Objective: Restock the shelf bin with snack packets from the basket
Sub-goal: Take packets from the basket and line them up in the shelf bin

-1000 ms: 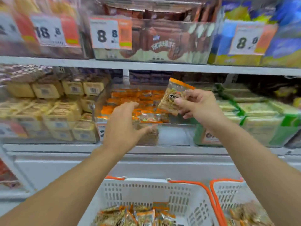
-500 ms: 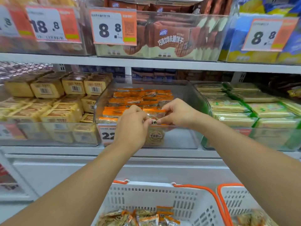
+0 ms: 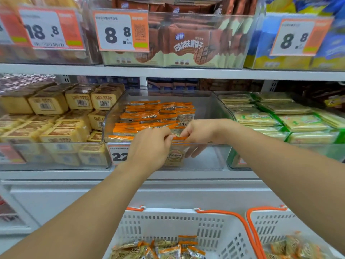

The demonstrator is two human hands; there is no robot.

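Note:
A clear shelf bin [image 3: 209, 101] on the middle shelf holds rows of orange-topped snack packets [image 3: 149, 113]. At its front wall one snack packet [image 3: 174, 156] stands upright, its label showing through the plastic. My left hand [image 3: 149, 146] and my right hand [image 3: 201, 133] meet over the bin's front edge and pinch this packet's orange top strip from either side. Below, a white basket [image 3: 179, 221] with orange handles holds several more of the same packets [image 3: 164, 249].
A second white basket [image 3: 270, 227] with packets sits at the lower right. Yellow boxed snacks [image 3: 56, 118] fill the bin on the left, green packets [image 3: 280, 118] the bin on the right. An upper shelf carries brown biscuit packs [image 3: 186, 43] behind price tags.
My right hand brought the packet from mid-air down into the bin's front. My left hand came in to meet it, and both now pinch its top; the view shifted closer.

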